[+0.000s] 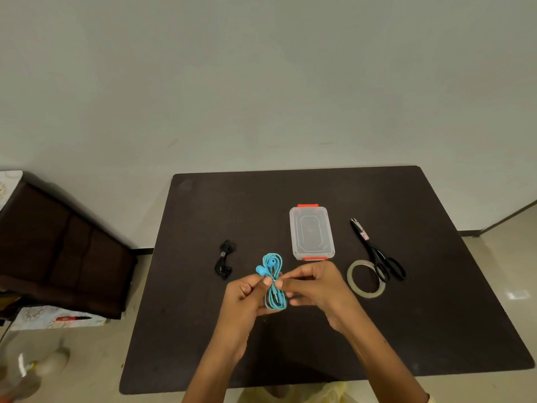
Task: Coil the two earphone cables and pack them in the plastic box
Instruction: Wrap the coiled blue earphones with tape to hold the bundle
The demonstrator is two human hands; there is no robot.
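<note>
Binding is the step in hand: the left hand (pixel 247 292) and right hand (pixel 313 283) each pinch the coiled blue earphone cable (pixel 273 282) above the dark desk (pixel 436 315). Both grips hold its middle. The black coiled earphone cable (pixel 224 258) lies apart on the left. Next comes opening the lidded clear plastic box (pixel 311 232), just beyond the hands; open desk lies nearer the front edge.

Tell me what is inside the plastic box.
Through the clear lid, the plastic box looks empty, showing only the dark table beneath. The lid is on with orange latches.

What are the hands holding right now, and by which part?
Both hands, left and right, hold the coiled blue earphone cable, pinching it around the middle of the bundle.
</note>
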